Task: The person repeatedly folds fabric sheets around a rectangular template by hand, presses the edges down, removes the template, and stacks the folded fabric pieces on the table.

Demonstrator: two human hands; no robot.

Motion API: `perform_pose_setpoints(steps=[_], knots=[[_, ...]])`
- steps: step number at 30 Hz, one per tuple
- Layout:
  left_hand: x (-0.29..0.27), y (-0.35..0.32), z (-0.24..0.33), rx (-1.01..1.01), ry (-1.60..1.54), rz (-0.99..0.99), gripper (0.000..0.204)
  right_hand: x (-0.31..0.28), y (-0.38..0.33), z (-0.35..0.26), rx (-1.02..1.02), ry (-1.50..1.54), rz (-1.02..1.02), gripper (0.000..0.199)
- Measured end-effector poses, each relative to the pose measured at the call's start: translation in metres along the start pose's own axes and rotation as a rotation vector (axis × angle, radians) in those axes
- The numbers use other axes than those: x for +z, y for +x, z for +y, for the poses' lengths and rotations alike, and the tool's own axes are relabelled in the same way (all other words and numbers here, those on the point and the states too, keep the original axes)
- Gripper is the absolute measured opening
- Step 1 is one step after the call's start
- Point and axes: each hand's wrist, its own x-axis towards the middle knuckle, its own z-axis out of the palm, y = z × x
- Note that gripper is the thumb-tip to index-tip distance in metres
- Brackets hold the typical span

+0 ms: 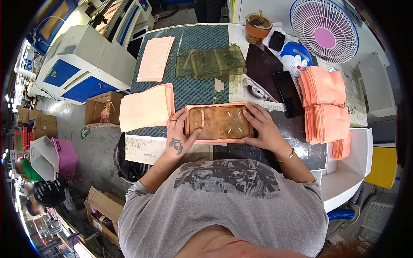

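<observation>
Workshop bench (202, 92) with green patterned mat, machines and cartons on the floor at left. Left edge: pink sheet stack (145, 107), second stack (155, 58) toward the far edge. Left hand (180, 129) flat, fingers spread, pressing the left end of a brown template (220, 122) that lies on pink sheets at the near edge, centre. Right hand (263, 127) open, fingers on its right end; neither grips. Clear plates (213, 62) behind. Phone (287, 99), folded pink piles (325, 103) at right edge, fan (325, 30) in far right corner.
</observation>
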Motion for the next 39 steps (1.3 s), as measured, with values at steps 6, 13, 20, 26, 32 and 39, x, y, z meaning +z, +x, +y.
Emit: perform_pose_setpoints(steps=[6,13,20,26,32,39], knots=[[0.010,-0.001,-0.004,0.178,0.294,-0.167,0.073,0.017,0.000,-0.018,0.018,-0.275,-0.048,0.077],[0.012,-0.005,0.014,0.160,0.311,-0.223,0.073,0.035,-0.002,-0.029,0.047,-0.263,-0.016,0.074],[-0.029,0.049,0.026,0.195,0.298,-0.349,0.053,-0.004,0.025,-0.023,0.029,-0.316,-0.143,0.071],[-0.061,0.139,-0.009,-0.167,-0.155,-0.208,0.025,-0.038,0.072,0.006,0.148,0.236,0.200,0.063],[-0.101,0.183,-0.156,-0.678,-0.312,0.180,0.032,-0.018,0.095,0.052,0.346,0.110,0.201,0.061],[-0.067,0.195,-0.098,-0.128,0.297,-0.081,0.055,0.007,0.125,0.090,0.337,-0.058,0.171,0.063]])
